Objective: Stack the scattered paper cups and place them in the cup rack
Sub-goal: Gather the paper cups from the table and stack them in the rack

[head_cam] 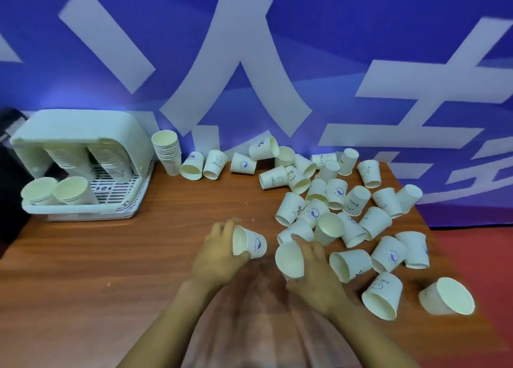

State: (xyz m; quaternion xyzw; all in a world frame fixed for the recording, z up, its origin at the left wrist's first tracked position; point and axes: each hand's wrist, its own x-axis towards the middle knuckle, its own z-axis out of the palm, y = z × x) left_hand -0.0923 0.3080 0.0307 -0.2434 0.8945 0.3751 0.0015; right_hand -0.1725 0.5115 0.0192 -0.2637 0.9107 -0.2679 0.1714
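Note:
Several white paper cups (336, 194) lie scattered over the right half of the wooden table (111, 256). My left hand (219, 254) grips one cup (251, 242) lying on its side, mouth toward me. Close to its right, my right hand (313, 270) holds another cup (290, 259), its mouth turned left toward the first cup. The two held cups are a small gap apart. The white cup rack (83, 134) stands at the far left with several cup stacks inside. A stack of cups (166, 152) stands just right of the rack.
A blue banner with big white characters (249, 62) hangs behind the table. The table's right edge (455, 256) borders red floor, with loose cups near it. A dark object (8, 156) sits left of the rack.

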